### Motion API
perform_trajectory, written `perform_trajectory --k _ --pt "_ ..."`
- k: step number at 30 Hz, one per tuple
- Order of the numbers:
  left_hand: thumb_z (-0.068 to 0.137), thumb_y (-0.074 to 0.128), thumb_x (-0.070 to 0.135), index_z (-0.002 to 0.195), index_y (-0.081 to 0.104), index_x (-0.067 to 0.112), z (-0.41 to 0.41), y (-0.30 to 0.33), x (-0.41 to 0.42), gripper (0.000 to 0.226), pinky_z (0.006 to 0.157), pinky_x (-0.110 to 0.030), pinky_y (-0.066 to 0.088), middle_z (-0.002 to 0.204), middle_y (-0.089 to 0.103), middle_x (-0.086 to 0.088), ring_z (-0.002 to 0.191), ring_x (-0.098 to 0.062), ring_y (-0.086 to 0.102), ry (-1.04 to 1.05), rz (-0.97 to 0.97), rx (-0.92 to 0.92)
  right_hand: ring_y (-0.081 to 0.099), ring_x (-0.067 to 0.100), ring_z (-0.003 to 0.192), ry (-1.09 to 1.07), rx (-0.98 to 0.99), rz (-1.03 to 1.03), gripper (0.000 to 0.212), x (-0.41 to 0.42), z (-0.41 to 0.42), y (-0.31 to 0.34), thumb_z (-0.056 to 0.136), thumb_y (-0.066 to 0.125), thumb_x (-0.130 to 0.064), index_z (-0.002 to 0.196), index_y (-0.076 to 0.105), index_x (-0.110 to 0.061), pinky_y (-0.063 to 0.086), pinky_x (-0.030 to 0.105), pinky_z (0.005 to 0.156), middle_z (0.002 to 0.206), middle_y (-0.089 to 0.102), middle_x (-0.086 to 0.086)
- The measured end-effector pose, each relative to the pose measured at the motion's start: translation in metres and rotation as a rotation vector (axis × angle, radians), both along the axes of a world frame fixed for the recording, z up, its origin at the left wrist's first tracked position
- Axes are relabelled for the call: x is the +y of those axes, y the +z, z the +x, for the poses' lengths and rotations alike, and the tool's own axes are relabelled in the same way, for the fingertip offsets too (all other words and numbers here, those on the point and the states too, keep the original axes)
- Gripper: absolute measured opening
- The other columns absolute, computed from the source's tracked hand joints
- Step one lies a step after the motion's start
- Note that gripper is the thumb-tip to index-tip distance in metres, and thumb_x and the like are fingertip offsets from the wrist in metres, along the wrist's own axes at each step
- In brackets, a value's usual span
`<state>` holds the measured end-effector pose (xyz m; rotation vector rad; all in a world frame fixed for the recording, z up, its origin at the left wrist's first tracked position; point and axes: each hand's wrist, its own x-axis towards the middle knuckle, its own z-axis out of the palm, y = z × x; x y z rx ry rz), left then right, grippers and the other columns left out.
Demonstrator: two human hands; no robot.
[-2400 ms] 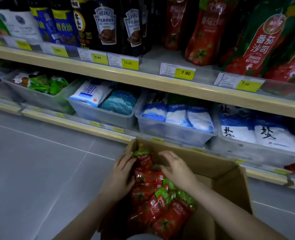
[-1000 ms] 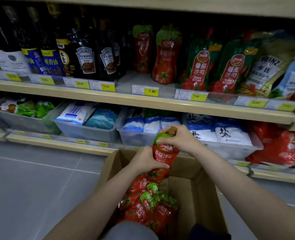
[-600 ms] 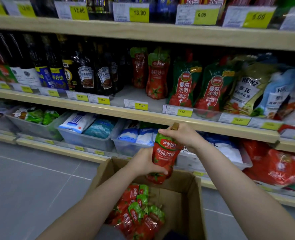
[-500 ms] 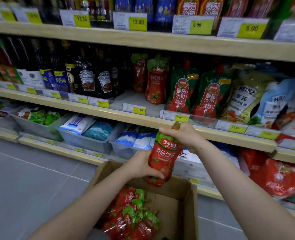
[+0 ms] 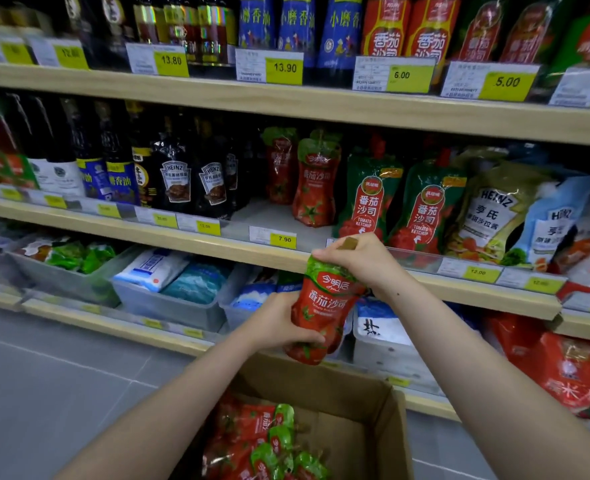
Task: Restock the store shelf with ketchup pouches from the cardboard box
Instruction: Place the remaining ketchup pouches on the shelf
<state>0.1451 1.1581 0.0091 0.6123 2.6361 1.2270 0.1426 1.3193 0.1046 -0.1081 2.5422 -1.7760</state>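
Box (image 5: 387,434) nearest, on the floor, more pouches (image 5: 269,441) inside. Above it, one ketchup pouch (image 5: 323,308) held upright in both hands: left hand (image 5: 276,323) wrapped round its lower body, right hand (image 5: 359,259) pinching the cap end. Step: carrying to shelf (image 5: 189,239). Next: stand it in the bare gap in front of the matching pouch (image 5: 316,183).

Dark sauce bottles (image 5: 179,181), salt bags (image 5: 155,268)
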Motion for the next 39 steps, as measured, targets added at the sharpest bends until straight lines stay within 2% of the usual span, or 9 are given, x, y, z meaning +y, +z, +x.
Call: perform_trajectory --k 8,11,14,18,21,26,30,35,39 --pt "0.055 0.088 0.037 0.106 0.063 0.025 -0.049 0.002 -0.057 0.058 0.089 -0.037 0.053 0.105 0.07 0.003 0.096 -0.007 0.065 -0.197 0.087 -0.052 0.067 0.017 0.067 -0.182 0.033 0.123 0.019 -0.062 -0.016 0.013 0.072 0.077 -0.029 0.066 0.069 -0.013 0.054 0.029 0.066 0.072 0.071 0.006" --pt "0.047 0.084 0.049 0.102 0.061 0.033 -0.067 0.015 -0.074 0.061 0.088 -0.038 0.053 0.104 0.07 0.006 0.096 -0.008 0.065 -0.266 0.105 -0.08 0.067 0.019 0.069 -0.248 0.024 0.104 0.026 -0.081 -0.022 0.029 0.073 0.076 -0.027 0.073 0.069 -0.003 0.054 0.033 0.07 0.077 0.071 0.013" --pt "0.055 0.087 0.034 0.095 0.057 0.037 -0.079 0.028 -0.086 0.05 0.088 -0.039 0.054 0.102 0.069 0.008 0.095 -0.008 0.065 -0.314 0.145 -0.098 0.066 0.022 0.072 -0.323 0.048 0.049 0.03 -0.096 -0.022 0.04 0.074 0.076 -0.024 0.083 0.069 0.004 0.054 0.034 0.073 0.083 0.071 0.018" --pt "0.057 0.087 0.032 0.105 0.059 0.028 -0.086 0.039 -0.094 0.056 0.087 -0.036 0.054 0.104 0.07 0.004 0.095 -0.009 0.065 -0.329 0.172 -0.103 0.066 0.012 0.076 -0.335 0.085 0.005 0.018 -0.108 -0.013 0.05 0.075 0.074 -0.019 0.09 0.071 -0.009 0.053 0.019 0.064 0.085 0.071 0.004" --pt "0.059 0.087 0.026 0.1 0.059 0.028 -0.085 0.038 -0.095 0.05 0.081 -0.026 0.052 0.098 0.069 0.007 0.09 -0.006 0.065 -0.287 0.209 -0.099 0.063 0.004 0.078 -0.31 0.056 -0.04 0.024 -0.102 0.0 0.039 0.074 0.074 -0.008 0.091 0.064 -0.021 0.051 0.01 0.061 0.085 0.067 -0.008" --pt "0.056 0.088 0.025 0.091 0.06 0.034 -0.083 0.037 -0.079 0.046 0.078 -0.026 0.053 0.087 0.067 0.014 0.087 -0.006 0.066 -0.231 0.277 -0.017 0.067 0.011 0.079 -0.298 -0.071 -0.007 0.02 -0.083 0.01 -0.003 0.076 0.073 -0.009 0.093 0.065 -0.016 0.057 0.028 0.072 0.085 0.071 -0.001" --pt "0.056 0.089 0.022 0.089 0.061 0.033 -0.09 0.061 -0.062 0.045 0.079 -0.028 0.054 0.088 0.07 0.01 0.082 -0.004 0.066 -0.184 0.359 0.046 0.069 0.013 0.086 -0.306 0.069 -0.014 0.017 -0.071 -0.003 0.017 0.076 0.072 -0.007 0.09 0.069 -0.016 0.059 0.029 0.074 0.09 0.073 0.0" --pt "0.058 0.088 0.021 0.093 0.067 0.025 -0.118 0.114 -0.043 0.042 0.068 -0.007 0.046 0.079 0.065 0.016 0.069 0.017 0.057 -0.108 0.44 0.295 0.065 -0.006 0.073 -0.344 0.35 0.065 0.019 -0.06 -0.03 0.061 0.075 0.073 -0.006 0.086 0.069 -0.021 0.053 0.012 0.071 0.083 0.07 -0.01" --pt "0.055 0.084 0.045 0.094 0.071 0.029 -0.146 0.118 -0.034 0.044 0.075 -0.031 0.055 0.087 0.074 0.008 0.082 -0.005 0.067 0.012 0.35 0.362 0.064 -0.009 0.077 -0.363 0.443 0.076 0.021 -0.056 -0.058 0.06 0.078 0.07 -0.006 0.096 0.069 -0.017 0.051 0.011 0.077 0.088 0.069 -0.008"
